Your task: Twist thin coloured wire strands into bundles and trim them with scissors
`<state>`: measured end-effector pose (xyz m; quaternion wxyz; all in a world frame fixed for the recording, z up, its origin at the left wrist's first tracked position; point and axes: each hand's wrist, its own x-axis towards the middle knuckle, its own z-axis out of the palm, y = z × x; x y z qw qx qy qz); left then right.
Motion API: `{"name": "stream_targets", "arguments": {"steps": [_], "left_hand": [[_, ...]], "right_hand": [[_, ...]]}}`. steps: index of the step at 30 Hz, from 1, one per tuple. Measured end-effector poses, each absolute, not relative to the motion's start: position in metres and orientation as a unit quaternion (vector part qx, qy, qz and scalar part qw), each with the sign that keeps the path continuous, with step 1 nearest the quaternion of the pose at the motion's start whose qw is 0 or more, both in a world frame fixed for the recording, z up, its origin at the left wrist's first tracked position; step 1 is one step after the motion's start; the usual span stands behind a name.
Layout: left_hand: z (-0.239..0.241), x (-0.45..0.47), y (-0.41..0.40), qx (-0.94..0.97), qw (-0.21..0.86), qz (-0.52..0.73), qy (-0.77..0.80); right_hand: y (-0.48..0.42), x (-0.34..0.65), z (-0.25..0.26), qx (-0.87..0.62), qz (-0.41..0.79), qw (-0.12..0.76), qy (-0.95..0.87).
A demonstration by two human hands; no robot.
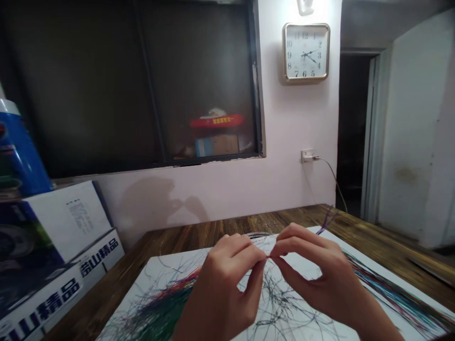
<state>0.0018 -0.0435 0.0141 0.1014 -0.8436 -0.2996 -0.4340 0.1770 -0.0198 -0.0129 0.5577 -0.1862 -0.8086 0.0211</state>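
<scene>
My left hand point(220, 284) and my right hand point(316, 279) meet above a white sheet point(177, 270), their fingertips pinching a thin thread point(268, 256) between them. The thread is too fine to trace far from the fingertips. Many loose coloured threads lie tangled across the sheet, with a dense multicoloured bundle point(398, 293) running towards the right corner and a dark green and red mass point(167, 298) under my left hand. A purple tuft of threads point(325, 221) sticks up beyond my right hand.
The sheet lies on a dark-stained wooden table point(373, 232). Printed white boxes point(60, 246) are stacked at the left edge, below a blue container point(21, 151). Behind the table stands a pale wall with a dark window, a clock and a plugged-in charger cable.
</scene>
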Motion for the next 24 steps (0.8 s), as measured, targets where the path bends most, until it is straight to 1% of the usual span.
{"name": "stream_targets", "arguments": {"steps": [4, 11, 18, 24], "left_hand": [[0.013, 0.0, -0.045, -0.846, 0.11, -0.43, -0.295], [0.008, 0.006, -0.047, -0.822, 0.149, -0.461, -0.3], [0.008, 0.007, -0.047, -0.816, 0.153, -0.465, -0.306], [0.008, 0.01, -0.044, -0.817, 0.181, -0.455, -0.304]], "right_hand": [[-0.019, 0.176, -0.013, -0.184, 0.036, 0.553, -0.812], [-0.019, 0.178, -0.013, -0.192, 0.055, 0.558, -0.805], [-0.019, 0.175, -0.012, -0.183, 0.073, 0.563, -0.803], [-0.019, 0.176, -0.013, -0.194, 0.052, 0.574, -0.794]]}}
